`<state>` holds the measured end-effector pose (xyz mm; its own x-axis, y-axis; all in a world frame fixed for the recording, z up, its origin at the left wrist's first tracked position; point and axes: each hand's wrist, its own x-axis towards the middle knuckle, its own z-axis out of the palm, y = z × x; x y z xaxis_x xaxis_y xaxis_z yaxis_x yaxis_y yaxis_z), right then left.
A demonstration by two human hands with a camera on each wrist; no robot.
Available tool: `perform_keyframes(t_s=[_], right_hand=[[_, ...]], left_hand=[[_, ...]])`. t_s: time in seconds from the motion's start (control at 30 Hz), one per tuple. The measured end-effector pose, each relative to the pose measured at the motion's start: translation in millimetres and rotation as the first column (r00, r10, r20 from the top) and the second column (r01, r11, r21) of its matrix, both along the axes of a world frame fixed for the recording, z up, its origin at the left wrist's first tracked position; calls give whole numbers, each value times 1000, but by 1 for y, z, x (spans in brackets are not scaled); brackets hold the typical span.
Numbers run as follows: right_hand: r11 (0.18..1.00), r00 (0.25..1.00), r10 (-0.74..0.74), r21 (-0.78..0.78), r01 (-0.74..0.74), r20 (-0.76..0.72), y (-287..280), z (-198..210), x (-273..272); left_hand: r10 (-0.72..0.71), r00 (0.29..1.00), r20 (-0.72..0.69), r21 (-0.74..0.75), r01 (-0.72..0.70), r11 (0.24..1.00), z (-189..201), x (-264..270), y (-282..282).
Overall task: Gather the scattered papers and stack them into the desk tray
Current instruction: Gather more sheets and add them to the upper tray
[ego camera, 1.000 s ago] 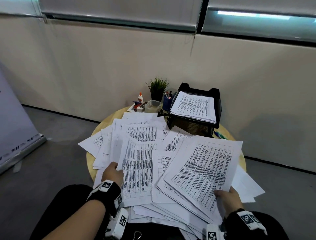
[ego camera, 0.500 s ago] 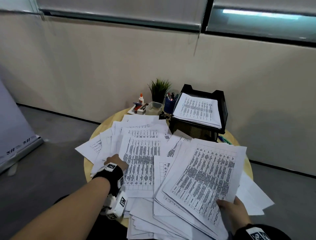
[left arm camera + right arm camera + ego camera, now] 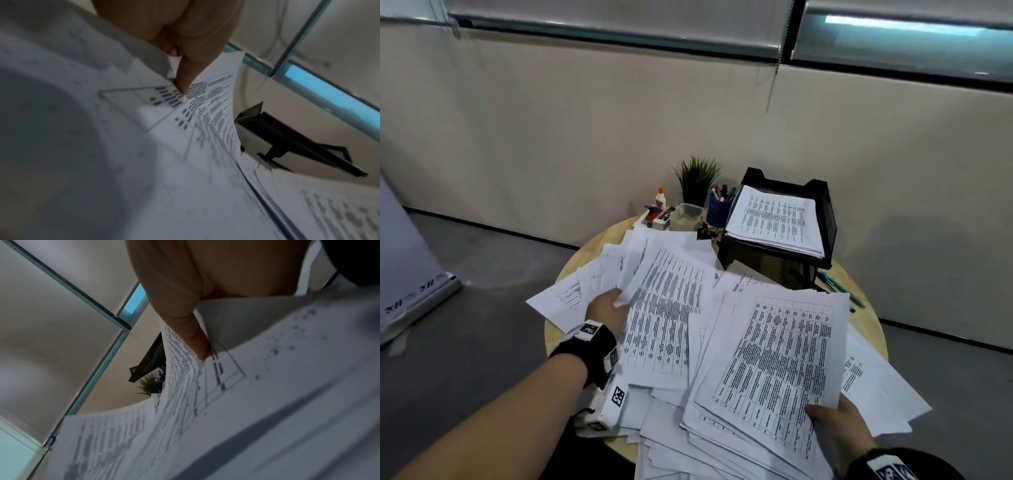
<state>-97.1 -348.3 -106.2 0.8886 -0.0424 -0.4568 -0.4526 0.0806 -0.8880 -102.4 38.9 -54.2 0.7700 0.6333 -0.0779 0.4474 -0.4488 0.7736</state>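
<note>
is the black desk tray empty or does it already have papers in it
Not empty. The head view shows a stack of printed sheets lying in the top of the black desk tray. How many sheets cannot be told.

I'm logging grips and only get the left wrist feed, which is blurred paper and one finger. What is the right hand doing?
Observer: The right hand holds the near corner of a fanned bundle of printed sheets, thumb on top.
Operator: Is anything in the desk tray yet?
Observer: Yes, a stack of printed pages lies in the top level of the black desk tray.
Operator: And where is my left hand on the table?
Observer: The left hand is on the table's left side, fingers tucked under the edge of a lifted sheet, with more loose papers beyond it.
</note>
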Motion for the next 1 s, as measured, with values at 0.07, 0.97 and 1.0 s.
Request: perform_keyframes(t_s=[0.07,0.97,1.0], right_hand=[[1000,1000,-5,7,5,-20,0,-1,-2],[991,992,127,-48,-127,-11,4,22,-28],[991,993,114,-72,-114,-2,4,23,-29]], left_hand=[[33,995,94,-8,-32,999,16,1,5],[6,794,608,-598,453,662,116,-46,-87],[-22,828,560,-610,431,664,100,-49,-90]])
